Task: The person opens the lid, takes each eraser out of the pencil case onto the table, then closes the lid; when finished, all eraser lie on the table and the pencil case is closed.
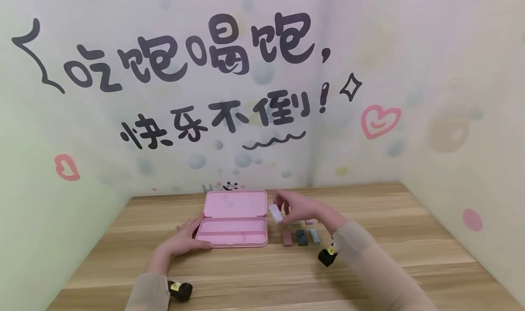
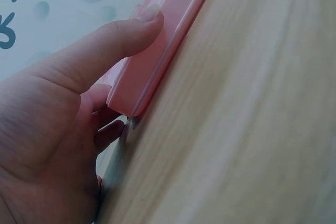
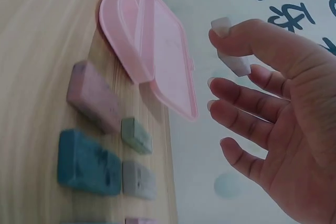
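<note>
A pink pencil case (image 1: 255,225) lies on the table with its lid (image 1: 235,204) raised at the back; its compartments hold nothing visible. My left hand (image 1: 182,240) grips the case's left end, thumb along the front wall (image 2: 137,80) and other fingers round the corner. Off the right side of the case, my right hand (image 1: 301,207) pinches a small white eraser (image 1: 276,214) above the table. Its remaining fingers are loosely bent in the right wrist view. Below that hand stand a dusky pink eraser (image 1: 287,238), a dark teal one (image 1: 301,237) and a pale blue one (image 1: 314,236).
Behind the front row are a green eraser (image 3: 136,136), a grey eraser (image 3: 138,179) and a pinkish one (image 3: 140,221), partly hidden by the right hand in the head view. The wooden table (image 1: 262,279) meets a printed cloth backdrop (image 1: 348,156) at the back.
</note>
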Demonstrator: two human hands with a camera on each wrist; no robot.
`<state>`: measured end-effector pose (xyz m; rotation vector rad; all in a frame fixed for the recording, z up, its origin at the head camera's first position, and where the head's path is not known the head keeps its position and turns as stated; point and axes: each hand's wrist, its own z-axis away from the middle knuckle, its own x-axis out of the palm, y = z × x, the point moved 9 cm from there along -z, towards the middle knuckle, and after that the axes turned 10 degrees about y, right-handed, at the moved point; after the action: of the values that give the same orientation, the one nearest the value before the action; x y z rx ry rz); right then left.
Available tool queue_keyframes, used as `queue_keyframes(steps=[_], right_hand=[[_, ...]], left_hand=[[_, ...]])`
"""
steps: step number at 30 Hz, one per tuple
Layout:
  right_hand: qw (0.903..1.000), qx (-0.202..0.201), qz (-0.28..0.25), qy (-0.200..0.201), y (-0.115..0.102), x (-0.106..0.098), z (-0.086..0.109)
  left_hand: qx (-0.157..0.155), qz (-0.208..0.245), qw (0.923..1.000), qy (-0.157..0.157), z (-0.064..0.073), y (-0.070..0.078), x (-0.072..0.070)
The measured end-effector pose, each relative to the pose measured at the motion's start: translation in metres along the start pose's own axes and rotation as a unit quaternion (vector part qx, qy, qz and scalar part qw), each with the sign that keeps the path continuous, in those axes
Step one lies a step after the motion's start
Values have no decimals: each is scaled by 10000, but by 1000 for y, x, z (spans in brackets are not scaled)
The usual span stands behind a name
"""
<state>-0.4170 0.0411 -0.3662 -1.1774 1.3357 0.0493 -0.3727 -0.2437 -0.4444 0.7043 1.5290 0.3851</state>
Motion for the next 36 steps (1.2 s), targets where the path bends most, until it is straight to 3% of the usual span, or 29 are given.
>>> queue_keyframes(steps=[10, 20, 36], right_hand=[[9990, 217, -339, 189, 24, -15, 37], [9982, 456, -225, 319, 46, -29, 69], [9946, 948, -152, 382, 80, -42, 103]], left_hand=[[-44, -17, 10000, -33, -1, -2, 1], [-65, 21, 10000, -52, 0, 1, 1], [-128, -19, 9999, -75, 2, 1, 1]])
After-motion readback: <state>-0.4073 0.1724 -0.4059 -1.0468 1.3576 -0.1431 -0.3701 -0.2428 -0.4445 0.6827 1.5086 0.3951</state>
